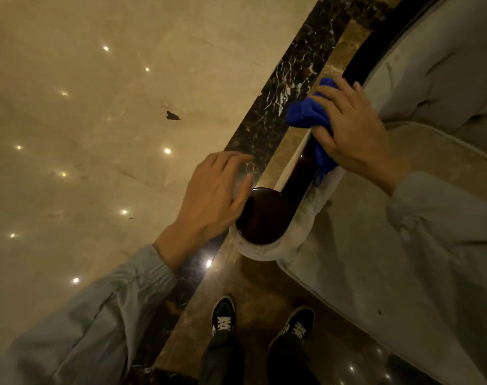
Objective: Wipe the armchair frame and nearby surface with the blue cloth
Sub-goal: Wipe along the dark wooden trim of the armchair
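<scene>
The armchair's dark glossy wooden frame [264, 218] runs up its armrest from a round end cap towards the upper right. My right hand [353, 134] presses the bunched blue cloth [306, 113] onto this frame, about halfway along the armrest. My left hand [217, 198] hovers with fingers spread beside the round end cap, thumb close to its edge, holding nothing. Grey upholstery [375, 245] covers the seat and arm.
A polished beige marble floor [84, 120] with a dark veined border strip [267, 107] lies left of the chair. A small dark chip [172, 115] marks the floor. My two black shoes [223, 318] stand by the chair's front corner.
</scene>
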